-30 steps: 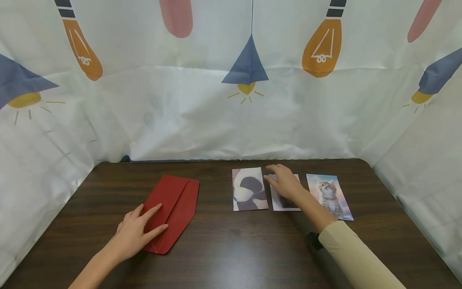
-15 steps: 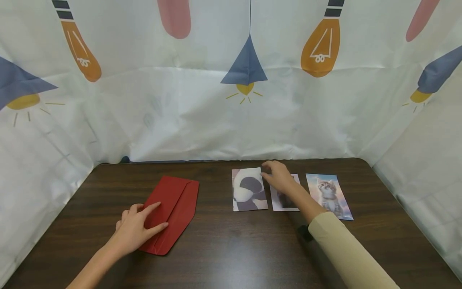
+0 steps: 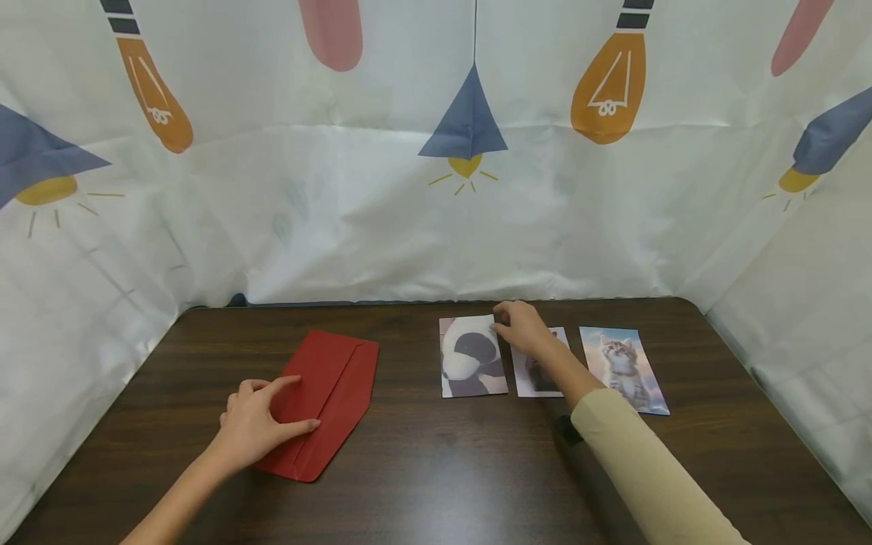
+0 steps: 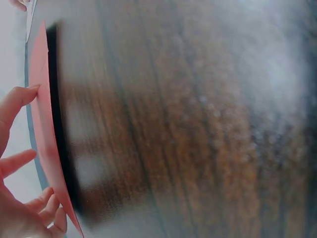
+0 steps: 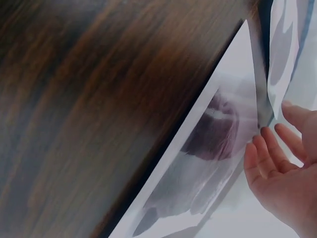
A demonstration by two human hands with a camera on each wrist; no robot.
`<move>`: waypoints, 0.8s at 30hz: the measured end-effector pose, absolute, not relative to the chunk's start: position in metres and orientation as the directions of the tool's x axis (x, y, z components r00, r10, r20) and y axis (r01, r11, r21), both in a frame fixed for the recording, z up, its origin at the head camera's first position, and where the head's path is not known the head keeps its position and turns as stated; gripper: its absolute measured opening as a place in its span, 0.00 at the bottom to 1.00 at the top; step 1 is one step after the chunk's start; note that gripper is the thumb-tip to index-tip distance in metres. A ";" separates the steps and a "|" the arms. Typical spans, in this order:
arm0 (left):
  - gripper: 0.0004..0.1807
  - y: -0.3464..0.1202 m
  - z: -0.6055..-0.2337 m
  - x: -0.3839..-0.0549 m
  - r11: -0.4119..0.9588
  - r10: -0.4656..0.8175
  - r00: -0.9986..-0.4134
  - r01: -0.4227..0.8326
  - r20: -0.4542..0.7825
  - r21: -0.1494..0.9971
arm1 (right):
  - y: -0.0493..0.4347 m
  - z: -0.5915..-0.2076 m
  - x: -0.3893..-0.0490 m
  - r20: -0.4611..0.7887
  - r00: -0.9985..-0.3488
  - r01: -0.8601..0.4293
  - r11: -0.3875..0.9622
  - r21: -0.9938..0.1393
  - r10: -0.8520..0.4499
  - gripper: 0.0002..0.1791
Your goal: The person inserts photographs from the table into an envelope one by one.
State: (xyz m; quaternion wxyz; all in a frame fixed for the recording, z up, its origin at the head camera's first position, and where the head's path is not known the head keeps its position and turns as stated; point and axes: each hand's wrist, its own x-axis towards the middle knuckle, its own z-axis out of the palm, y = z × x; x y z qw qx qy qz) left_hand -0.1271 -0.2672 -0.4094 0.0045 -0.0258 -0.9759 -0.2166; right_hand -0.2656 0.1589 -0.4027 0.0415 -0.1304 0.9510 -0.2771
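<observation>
A red envelope (image 3: 344, 393) lies on the dark wooden table at left, its flap side up. My left hand (image 3: 247, 425) rests on its left part, thumb and index finger spread over the paper and the other fingers bent near the left edge. On the right, my right hand (image 3: 523, 330) reaches over the middle picture card (image 3: 526, 381), partly hiding it. Its thumb tip is right at the upper right edge of a card with a white and grey picture (image 3: 466, 359). In the right wrist view the right hand's fingers (image 5: 270, 153) are loosely bent, with a gap to the thumb.
A kitten picture card (image 3: 623, 371) lies to the right of the other two, beside the right forearm. Behind the dark wooden table (image 3: 422, 469) hangs a white curtain (image 3: 381, 219) printed with lamps and bulbs. The right arm has a beige sleeve (image 3: 647, 462).
My right hand has moved slightly left and away, to the edge of the white and grey card. My left hand's fingers have bent more, and the envelope's near left corner has shifted slightly left.
</observation>
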 end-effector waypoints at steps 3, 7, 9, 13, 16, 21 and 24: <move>0.46 -0.267 -0.409 -0.127 0.899 0.049 -0.999 0.049 0.011 0.435 | 0.158 -0.403 -0.266 -0.019 -0.963 -0.218 0.812 -0.541 -0.271 0.22; 0.47 -0.265 -0.409 -0.127 0.890 0.046 -0.999 0.043 0.006 0.455 | 0.157 -0.403 -0.268 -0.031 -0.962 -0.212 0.815 -0.540 -0.271 0.21; 0.47 -0.265 -0.408 -0.126 0.887 0.048 -0.999 0.048 0.011 0.459 | 0.157 -0.404 -0.269 -0.035 -0.962 -0.209 0.814 -0.541 -0.270 0.21; 0.47 -0.265 -0.409 -0.126 0.892 0.068 -0.997 0.076 0.034 0.445 | 0.157 -0.405 -0.271 -0.044 -0.964 -0.194 0.808 -0.556 -0.262 0.20; 0.47 -0.265 -0.410 -0.126 0.903 0.092 -0.994 0.105 0.051 0.416 | 0.157 -0.406 -0.273 -0.043 -0.967 -0.185 0.803 -0.567 -0.253 0.19; 0.47 -0.264 -0.410 -0.125 0.925 0.121 -0.990 0.137 0.068 0.354 | 0.157 -0.408 -0.275 -0.012 -0.971 -0.186 0.789 -0.585 -0.238 0.15; 0.46 -0.263 -0.409 -0.123 0.938 0.140 -0.987 0.157 0.078 0.308 | 0.157 -0.409 -0.275 -0.001 -0.974 -0.182 0.783 -0.596 -0.227 0.12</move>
